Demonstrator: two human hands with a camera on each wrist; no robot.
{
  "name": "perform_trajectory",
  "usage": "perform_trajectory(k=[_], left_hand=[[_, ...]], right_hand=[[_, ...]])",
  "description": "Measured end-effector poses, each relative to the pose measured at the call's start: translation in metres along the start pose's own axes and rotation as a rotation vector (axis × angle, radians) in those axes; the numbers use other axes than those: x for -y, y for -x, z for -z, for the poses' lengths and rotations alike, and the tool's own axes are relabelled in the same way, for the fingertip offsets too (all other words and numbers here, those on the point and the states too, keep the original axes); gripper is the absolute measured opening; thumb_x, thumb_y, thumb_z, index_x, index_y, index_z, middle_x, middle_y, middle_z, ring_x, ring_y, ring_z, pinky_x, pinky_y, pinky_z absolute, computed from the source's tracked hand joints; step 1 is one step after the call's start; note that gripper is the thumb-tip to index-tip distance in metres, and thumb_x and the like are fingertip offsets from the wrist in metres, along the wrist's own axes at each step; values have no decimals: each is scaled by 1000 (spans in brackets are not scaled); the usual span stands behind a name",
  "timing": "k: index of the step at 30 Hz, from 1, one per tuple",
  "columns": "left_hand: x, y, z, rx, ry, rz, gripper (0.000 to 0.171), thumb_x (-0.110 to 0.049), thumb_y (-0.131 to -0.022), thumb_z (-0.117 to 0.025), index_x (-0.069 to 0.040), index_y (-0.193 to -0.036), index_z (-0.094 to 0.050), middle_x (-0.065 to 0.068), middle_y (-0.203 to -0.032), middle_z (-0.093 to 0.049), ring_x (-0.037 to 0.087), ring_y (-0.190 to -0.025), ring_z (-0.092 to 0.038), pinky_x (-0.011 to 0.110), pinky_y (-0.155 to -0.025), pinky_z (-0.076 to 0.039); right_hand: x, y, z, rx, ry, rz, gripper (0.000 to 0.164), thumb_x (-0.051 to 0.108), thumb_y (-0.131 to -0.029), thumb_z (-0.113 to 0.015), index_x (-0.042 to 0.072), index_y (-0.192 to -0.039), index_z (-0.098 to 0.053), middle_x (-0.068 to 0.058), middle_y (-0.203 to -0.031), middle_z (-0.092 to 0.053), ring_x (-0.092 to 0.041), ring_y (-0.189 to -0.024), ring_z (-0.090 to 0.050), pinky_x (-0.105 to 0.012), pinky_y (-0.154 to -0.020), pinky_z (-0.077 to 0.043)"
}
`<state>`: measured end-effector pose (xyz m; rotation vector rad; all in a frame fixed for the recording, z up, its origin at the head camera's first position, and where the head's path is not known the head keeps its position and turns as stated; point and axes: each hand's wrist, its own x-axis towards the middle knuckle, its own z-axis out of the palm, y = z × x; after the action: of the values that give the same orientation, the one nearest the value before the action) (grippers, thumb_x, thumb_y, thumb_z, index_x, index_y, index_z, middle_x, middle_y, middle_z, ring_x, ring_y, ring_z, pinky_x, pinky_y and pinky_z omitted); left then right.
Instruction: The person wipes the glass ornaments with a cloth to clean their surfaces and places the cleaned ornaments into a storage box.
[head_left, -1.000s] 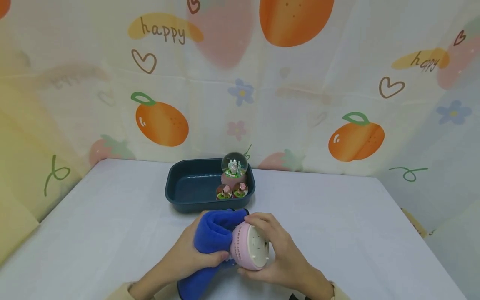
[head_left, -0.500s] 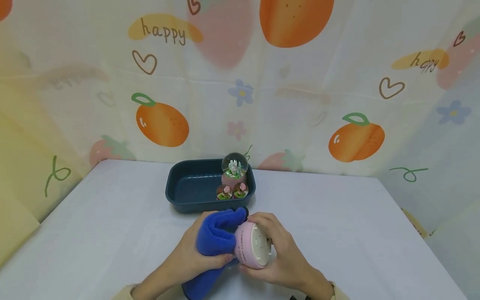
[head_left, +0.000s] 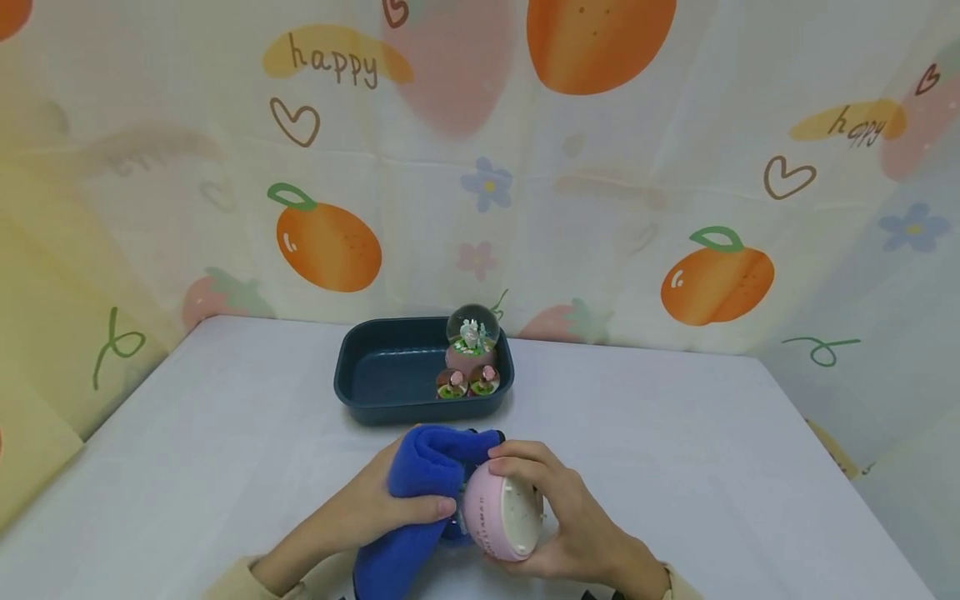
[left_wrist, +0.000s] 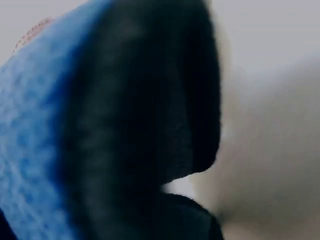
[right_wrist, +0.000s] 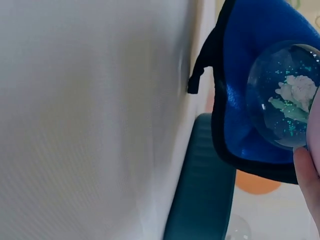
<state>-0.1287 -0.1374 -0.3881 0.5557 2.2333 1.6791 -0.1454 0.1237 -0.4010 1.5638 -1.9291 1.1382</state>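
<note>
Low in the middle of the head view, my left hand (head_left: 375,508) grips a folded blue cloth (head_left: 423,467) with dark edging, its thumb over the front. The cloth wraps the glass end of a snow globe (head_left: 483,510). My right hand (head_left: 577,525) holds that globe on its side by the pink lettered base, whose white underside faces right. In the right wrist view, the clear ball (right_wrist: 272,95) with a pale figure and glitter lies against the cloth; a fingertip (right_wrist: 306,170) touches near the base. Blurred cloth (left_wrist: 30,140) and its dark edging fill much of the left wrist view.
Beyond the hands stands a dark teal tray (head_left: 390,412). At its right end are a larger snow globe (head_left: 471,342) on a pinkish base and two small globes, one left (head_left: 452,384) and one right (head_left: 484,381). A fruit-patterned curtain (head_left: 570,250) backs the white table (head_left: 675,450).
The pink base and my right hand have shifted slightly down, and the base has turned a little. More glass shows between cloth and base. Both hands keep their holds.
</note>
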Motion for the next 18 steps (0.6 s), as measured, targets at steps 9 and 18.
perform_trajectory(k=[9, 18], left_hand=[[0, 1, 1, -73, -22, 4, 60, -34, -91, -67, -5, -139, -46, 17, -128, -61, 27, -109, -63, 46, -88, -54], [4, -1, 3, 80, 64, 8, 74, -28, -87, -73, -12, -147, -33, 13, -137, -54, 29, -115, -59, 42, -92, -52]], right_hand=[[0, -1, 2, 46, -2, 30, 86, 14, -61, -94, 1, -131, -47, -18, -133, -49, -25, -123, -52, -33, -98, -52], [2, 0, 1, 76, 30, 7, 81, 16, -64, -93, 10, -132, -48, -18, -135, -47, -27, -122, -50, -35, -92, -56]])
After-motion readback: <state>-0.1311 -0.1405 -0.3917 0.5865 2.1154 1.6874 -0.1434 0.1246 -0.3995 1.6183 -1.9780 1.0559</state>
